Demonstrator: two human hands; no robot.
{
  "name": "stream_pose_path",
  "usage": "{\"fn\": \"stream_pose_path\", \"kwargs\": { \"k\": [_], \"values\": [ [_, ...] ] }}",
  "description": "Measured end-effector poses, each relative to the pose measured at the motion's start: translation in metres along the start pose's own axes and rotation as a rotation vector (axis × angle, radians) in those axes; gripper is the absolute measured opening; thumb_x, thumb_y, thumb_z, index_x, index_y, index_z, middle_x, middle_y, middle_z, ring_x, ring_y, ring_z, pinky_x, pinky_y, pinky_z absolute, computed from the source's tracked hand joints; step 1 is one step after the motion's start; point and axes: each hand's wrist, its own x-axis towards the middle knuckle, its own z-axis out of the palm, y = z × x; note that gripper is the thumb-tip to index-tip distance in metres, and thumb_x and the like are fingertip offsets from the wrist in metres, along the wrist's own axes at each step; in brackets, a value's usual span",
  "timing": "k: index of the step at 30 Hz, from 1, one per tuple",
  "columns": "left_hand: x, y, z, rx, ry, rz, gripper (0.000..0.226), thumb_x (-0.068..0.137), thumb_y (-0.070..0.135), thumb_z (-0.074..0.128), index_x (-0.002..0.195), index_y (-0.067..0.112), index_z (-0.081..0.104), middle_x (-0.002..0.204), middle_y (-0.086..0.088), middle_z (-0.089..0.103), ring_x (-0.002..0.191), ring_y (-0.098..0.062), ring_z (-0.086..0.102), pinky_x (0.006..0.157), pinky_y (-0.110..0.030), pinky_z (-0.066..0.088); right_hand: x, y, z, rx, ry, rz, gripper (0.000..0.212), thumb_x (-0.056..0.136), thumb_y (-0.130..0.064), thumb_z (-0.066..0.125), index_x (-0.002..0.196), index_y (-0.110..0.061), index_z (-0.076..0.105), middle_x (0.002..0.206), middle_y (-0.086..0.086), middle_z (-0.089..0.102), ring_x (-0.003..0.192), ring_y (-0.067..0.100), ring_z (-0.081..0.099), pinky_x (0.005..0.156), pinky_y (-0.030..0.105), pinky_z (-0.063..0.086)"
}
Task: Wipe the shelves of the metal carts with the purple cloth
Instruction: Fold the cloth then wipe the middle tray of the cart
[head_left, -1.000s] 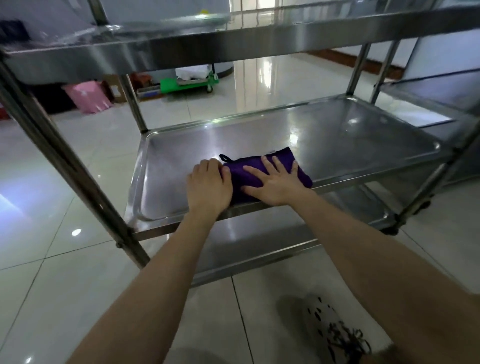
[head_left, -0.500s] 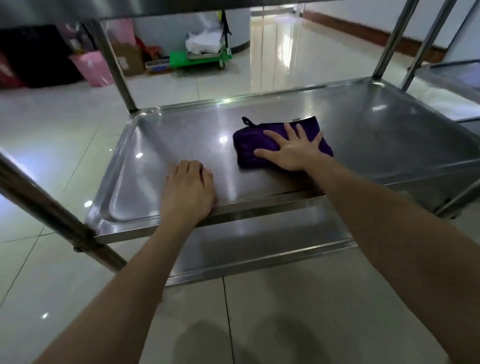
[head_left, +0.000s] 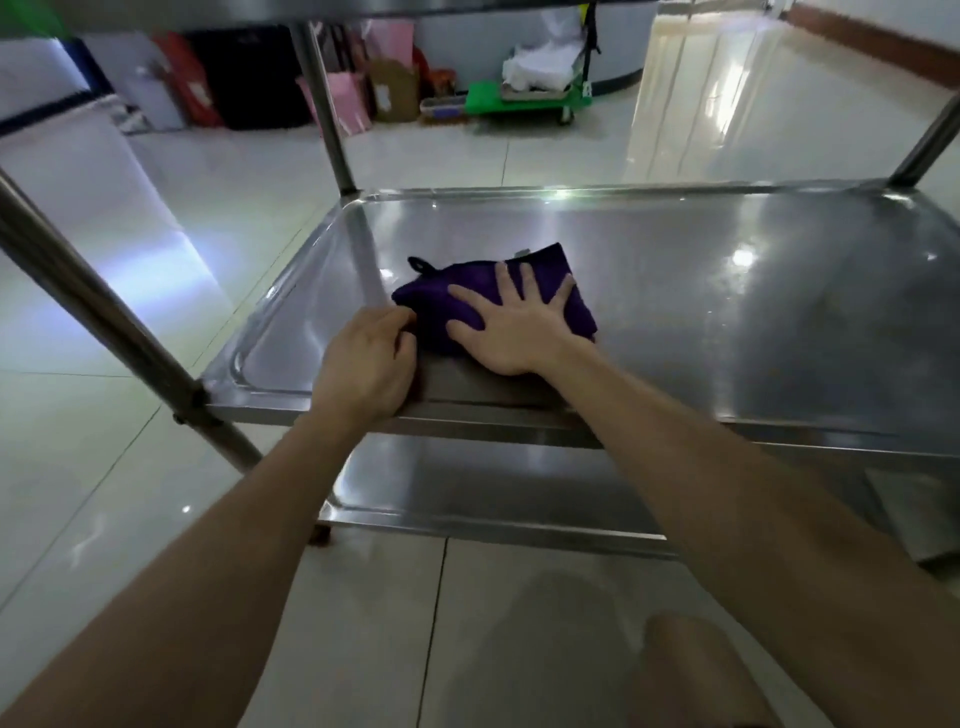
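Purple cloth (head_left: 431, 312) folded on the cart's middle shelf (head_left: 727, 312), in the near-left part, a little in from the near edge, with a small loop at the cloth's far-left corner. Nearest, at the bottom of the view, a knee (head_left: 691, 670) over the pale tiled floor (head_left: 156, 519). Next, the lower shelf (head_left: 493, 493), directly under the middle one. Then the left hand (head_left: 366, 364) resting at the near edge of the middle shelf, fingers curled, fingertips against the cloth's left edge; cannot tell whether pinching it. Just right of it, the right hand (head_left: 511, 332) flat on top of the cloth, fingers straight and spread wide, pressing down. Beyond, shiny steel with glints of light up to the far edge. Slanted post (head_left: 104, 312) at the near-left corner, another post at the far-left corner (head_left: 324, 104) and a third at the far-right (head_left: 930, 140). Farthest, across the floor, a green trolley (head_left: 524, 101), pink bags (head_left: 348, 98) and a cardboard box (head_left: 395, 91).
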Motion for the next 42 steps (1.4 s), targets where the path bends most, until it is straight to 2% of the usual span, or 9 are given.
{"fn": "stream_pose_path", "kwargs": {
  "k": [5, 10, 17, 21, 25, 27, 31, 35, 42],
  "values": [
    [0.003, 0.006, -0.007, 0.080, -0.058, -0.061, 0.034, 0.109, 0.028, 0.045, 0.131, 0.025, 0.070, 0.137, -0.007, 0.069, 0.128, -0.031, 0.059, 0.109, -0.049, 0.050, -0.099, 0.075, -0.003, 0.018, -0.066, -0.117, 0.075, 0.093, -0.092, 0.018, 0.162, -0.067, 0.000, 0.180, -0.007, -0.017, 0.165, 0.025, -0.021, 0.117, 0.068, -0.028],
    [0.010, 0.044, -0.001, 0.187, -0.023, -0.135, 0.048, 0.101, 0.045, 0.035, 0.106, 0.014, 0.071, 0.112, -0.019, 0.070, 0.103, -0.040, 0.063, 0.094, -0.053, 0.053, -0.142, 0.134, -0.004, 0.030, 0.020, 0.050, 0.082, 0.089, -0.096, 0.015, 0.163, -0.065, 0.001, 0.181, -0.006, -0.013, 0.166, 0.025, -0.018, 0.122, 0.071, -0.022],
    [0.007, 0.159, 0.061, 0.000, -0.058, 0.034, 0.043, 0.115, 0.028, 0.036, 0.141, 0.009, 0.064, 0.140, -0.017, 0.064, 0.127, -0.036, 0.056, 0.116, -0.050, 0.041, -0.124, 0.163, -0.010, 0.060, 0.030, 0.019, 0.090, 0.080, -0.104, 0.018, 0.162, -0.066, 0.006, 0.181, -0.009, -0.005, 0.166, 0.022, -0.012, 0.123, 0.070, -0.020],
    [0.011, 0.154, 0.065, 0.041, -0.056, 0.045, 0.041, 0.114, 0.033, 0.034, 0.131, 0.012, 0.065, 0.134, -0.013, 0.064, 0.119, -0.030, 0.054, 0.111, -0.048, 0.043, -0.100, 0.256, -0.048, 0.102, 0.011, 0.325, 0.088, 0.088, -0.097, 0.027, 0.166, -0.059, 0.012, 0.182, -0.008, -0.003, 0.167, 0.024, -0.009, 0.125, 0.071, -0.014],
    [0.012, 0.162, 0.067, 0.073, -0.050, 0.070, 0.036, 0.112, 0.036, 0.036, 0.123, 0.014, 0.062, 0.126, -0.009, 0.062, 0.112, -0.026, 0.054, 0.106, -0.047, 0.047, -0.055, 0.283, -0.061, 0.052, 0.011, 0.664, 0.089, 0.094, -0.091, 0.021, 0.170, -0.049, 0.002, 0.180, 0.013, -0.011, 0.164, 0.044, -0.016, 0.117, 0.084, -0.013],
    [0.010, 0.163, 0.067, 0.081, -0.043, 0.069, 0.033, 0.112, 0.037, 0.038, 0.122, 0.014, 0.060, 0.125, -0.009, 0.061, 0.112, -0.027, 0.054, 0.105, -0.049, 0.048, -0.020, 0.240, -0.060, 0.029, -0.004, 0.613, 0.088, 0.095, -0.089, 0.021, 0.170, -0.049, -0.001, 0.179, 0.019, -0.013, 0.162, 0.050, -0.017, 0.112, 0.088, -0.014],
    [0.008, 0.159, 0.066, 0.086, -0.051, 0.068, 0.028, 0.113, 0.036, 0.043, 0.129, 0.017, 0.056, 0.131, -0.007, 0.057, 0.118, -0.026, 0.053, 0.108, -0.047, 0.046, 0.021, 0.133, -0.042, -0.001, -0.026, 0.205, 0.079, 0.099, -0.084, 0.023, 0.169, -0.053, 0.005, 0.180, 0.011, -0.013, 0.163, 0.045, -0.018, 0.114, 0.083, -0.021],
    [0.009, 0.156, 0.065, 0.099, -0.045, 0.069, 0.031, 0.111, 0.035, 0.047, 0.134, 0.018, 0.057, 0.137, -0.007, 0.057, 0.122, -0.027, 0.053, 0.109, -0.047, 0.045, 0.010, 0.140, -0.042, 0.041, -0.050, 0.107, 0.076, 0.100, -0.079, 0.027, 0.169, -0.053, 0.009, 0.182, -0.001, -0.010, 0.166, 0.031, -0.015, 0.120, 0.075, -0.022],
    [0.012, 0.159, 0.067, 0.133, -0.044, 0.050, 0.025, 0.108, 0.032, 0.050, 0.126, 0.017, 0.059, 0.133, -0.010, 0.059, 0.118, -0.031, 0.053, 0.104, -0.052, 0.049, -0.106, 0.348, -0.067, 0.089, 0.065, 0.628, 0.080, 0.100, -0.083, 0.023, 0.170, -0.049, 0.010, 0.182, 0.000, -0.005, 0.167, 0.032, -0.010, 0.123, 0.077, -0.012]
  ]
}}
